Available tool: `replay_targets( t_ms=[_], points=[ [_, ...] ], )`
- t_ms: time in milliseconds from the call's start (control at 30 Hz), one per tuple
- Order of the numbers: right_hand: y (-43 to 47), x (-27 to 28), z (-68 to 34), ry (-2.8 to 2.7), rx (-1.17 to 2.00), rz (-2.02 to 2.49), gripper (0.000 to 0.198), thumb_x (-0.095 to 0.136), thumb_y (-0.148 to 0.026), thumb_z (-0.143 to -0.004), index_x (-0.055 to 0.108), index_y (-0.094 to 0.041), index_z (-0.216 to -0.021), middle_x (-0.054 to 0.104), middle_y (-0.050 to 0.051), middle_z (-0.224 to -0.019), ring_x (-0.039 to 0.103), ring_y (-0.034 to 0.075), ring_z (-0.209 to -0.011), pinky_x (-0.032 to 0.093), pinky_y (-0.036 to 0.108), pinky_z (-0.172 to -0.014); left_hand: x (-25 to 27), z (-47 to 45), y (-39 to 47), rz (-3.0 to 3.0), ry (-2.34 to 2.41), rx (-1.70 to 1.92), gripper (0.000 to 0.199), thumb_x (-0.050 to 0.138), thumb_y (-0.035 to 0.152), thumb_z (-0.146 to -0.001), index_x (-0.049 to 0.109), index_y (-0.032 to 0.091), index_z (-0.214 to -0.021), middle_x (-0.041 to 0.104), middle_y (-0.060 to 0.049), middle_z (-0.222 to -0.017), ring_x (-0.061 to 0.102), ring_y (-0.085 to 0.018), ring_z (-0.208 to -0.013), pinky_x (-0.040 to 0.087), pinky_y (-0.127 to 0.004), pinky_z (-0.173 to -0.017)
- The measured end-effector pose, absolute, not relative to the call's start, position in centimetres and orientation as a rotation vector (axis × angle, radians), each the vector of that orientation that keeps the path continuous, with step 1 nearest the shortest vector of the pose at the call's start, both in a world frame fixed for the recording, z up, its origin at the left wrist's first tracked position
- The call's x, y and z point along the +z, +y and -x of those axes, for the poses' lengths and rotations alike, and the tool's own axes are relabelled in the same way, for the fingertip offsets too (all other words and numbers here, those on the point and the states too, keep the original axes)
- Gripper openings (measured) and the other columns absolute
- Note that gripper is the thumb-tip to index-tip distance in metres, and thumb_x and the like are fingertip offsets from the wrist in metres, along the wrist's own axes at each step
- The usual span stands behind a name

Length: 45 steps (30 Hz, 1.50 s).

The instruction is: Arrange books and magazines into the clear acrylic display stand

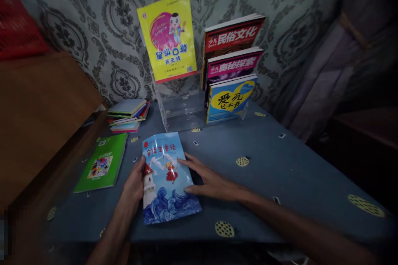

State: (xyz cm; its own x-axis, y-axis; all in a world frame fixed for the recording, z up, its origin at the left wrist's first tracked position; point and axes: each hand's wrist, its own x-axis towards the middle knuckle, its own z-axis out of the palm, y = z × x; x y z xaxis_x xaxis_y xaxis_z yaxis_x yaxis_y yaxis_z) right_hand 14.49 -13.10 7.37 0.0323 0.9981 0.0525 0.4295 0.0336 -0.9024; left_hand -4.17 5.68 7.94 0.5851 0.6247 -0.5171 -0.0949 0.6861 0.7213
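A blue picture-cover storybook [171, 178] with a lighthouse, waves and red Chinese title lies in front of me, its cover facing up. My left hand [135, 178] is closed on the storybook's left edge; its fingers are partly hidden by the book. On the right side of the cover rests my right hand [207, 178], with thumb and fingers spread and touching the book. Left of it, a green book [104, 163] lies flat on the table.
A clear stepped book rack [182, 112] stands by the patterned wall. It holds a yellow workbook [169, 41], a red-titled book [231, 37], a purple-titled book [234, 66] and a blue-and-yellow book [230, 99]. A book stack [129, 114] sits left. Dark tablecloth [264, 161] covers the table.
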Motion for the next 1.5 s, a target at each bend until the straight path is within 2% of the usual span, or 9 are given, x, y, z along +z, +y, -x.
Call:
replay_targets(
  t_ms=[133,233,400,533,600,933,1133,1400,1500],
  points=[
    [-11.8,6.1,-13.2,-1.145,0.97,1.173,0.07,0.068,-0.052,-0.084,0.042,-0.026,-0.143,0.054,0.012,-0.139,0.058,0.028,-0.123,0.049,0.05,-0.1,8.1,3.6,4.9,-0.733,0.829,0.408,0.043,0.058,0.043,-0.092,0.062,0.013,-0.121,0.078,-0.012,-0.097,0.075,-0.028,-0.086,0.061,-0.043,-0.084],
    [-10.9,6.0,-12.5,-0.885,1.073,0.963,0.073,0.073,-0.045,-0.081,0.036,-0.029,-0.141,0.065,0.007,-0.122,0.069,0.021,-0.096,0.058,0.037,-0.077,8.2,2.9,4.3,-0.714,0.82,0.379,0.047,0.054,0.048,-0.093,0.062,0.013,-0.124,0.078,-0.012,-0.097,0.075,-0.028,-0.086,0.06,-0.044,-0.085],
    [-10.5,6.6,-12.3,-0.614,1.106,0.817,0.105,0.085,-0.035,-0.069,0.02,-0.032,-0.15,0.071,0.005,-0.113,0.071,0.02,-0.088,0.058,0.033,-0.073,8.2,1.5,3.2,-0.627,0.77,0.287,0.062,0.044,0.061,-0.093,0.06,0.013,-0.128,0.077,-0.013,-0.102,0.073,-0.032,-0.096,0.055,-0.049,-0.093],
    [-10.7,6.5,-12.3,-0.614,1.253,0.786,0.071,0.085,-0.04,-0.069,0.054,-0.016,-0.128,0.075,0.006,-0.097,0.072,0.017,-0.078,0.056,0.03,-0.072,7.8,0.5,2.5,-0.592,0.657,0.229,0.065,0.05,0.066,-0.087,0.063,0.014,-0.125,0.076,-0.013,-0.107,0.071,-0.034,-0.1,0.052,-0.053,-0.096],
    [-10.7,6.5,-12.3,-0.614,1.281,0.761,0.063,0.086,-0.04,-0.068,0.059,-0.015,-0.12,0.075,0.007,-0.099,0.071,0.016,-0.08,0.056,0.029,-0.074,7.8,0.2,2.3,-0.572,0.63,0.232,0.063,0.051,0.064,-0.087,0.064,0.014,-0.123,0.076,-0.013,-0.106,0.071,-0.034,-0.099,0.052,-0.052,-0.097],
    [-10.9,6.7,-12.5,-0.639,1.287,0.755,0.058,0.083,-0.038,-0.072,0.059,-0.017,-0.119,0.074,0.008,-0.106,0.072,0.018,-0.087,0.057,0.032,-0.08,9.2,0.4,1.5,-0.544,0.694,0.316,0.062,0.041,0.062,-0.093,0.063,0.014,-0.126,0.077,-0.013,-0.102,0.073,-0.033,-0.095,0.054,-0.05,-0.093],
    [-11.2,7.3,-13.6,-0.687,1.21,0.797,0.055,0.079,-0.043,-0.075,0.06,-0.018,-0.12,0.074,0.01,-0.108,0.073,0.022,-0.087,0.057,0.038,-0.082,8.8,0.2,1.7,-0.649,0.78,0.457,0.061,0.06,0.061,-0.085,0.065,0.011,-0.12,0.078,-0.015,-0.094,0.074,-0.034,-0.087,0.059,-0.047,-0.082],
    [-9.7,11.4,-16.4,-0.931,0.842,0.935,0.052,0.07,-0.052,-0.083,0.058,-0.024,-0.126,0.07,0.007,-0.118,0.068,0.026,-0.104,0.054,0.045,-0.093,12.1,-2.6,4.5,-0.975,0.64,0.966,0.045,0.064,0.058,-0.083,0.07,0.017,-0.102,0.078,-0.005,-0.087,0.073,-0.024,-0.092,0.059,-0.031,-0.08],
    [-9.7,12.2,-16.9,-1.073,0.652,1.002,0.047,0.062,-0.052,-0.089,0.059,-0.026,-0.127,0.066,0.007,-0.125,0.062,0.027,-0.116,0.048,0.045,-0.102,11.2,-2.9,6.2,-1.019,0.627,0.881,0.047,0.059,0.065,-0.083,0.068,0.021,-0.096,0.074,-0.001,-0.074,0.072,-0.021,-0.082,0.059,-0.027,-0.072]
  ],
)
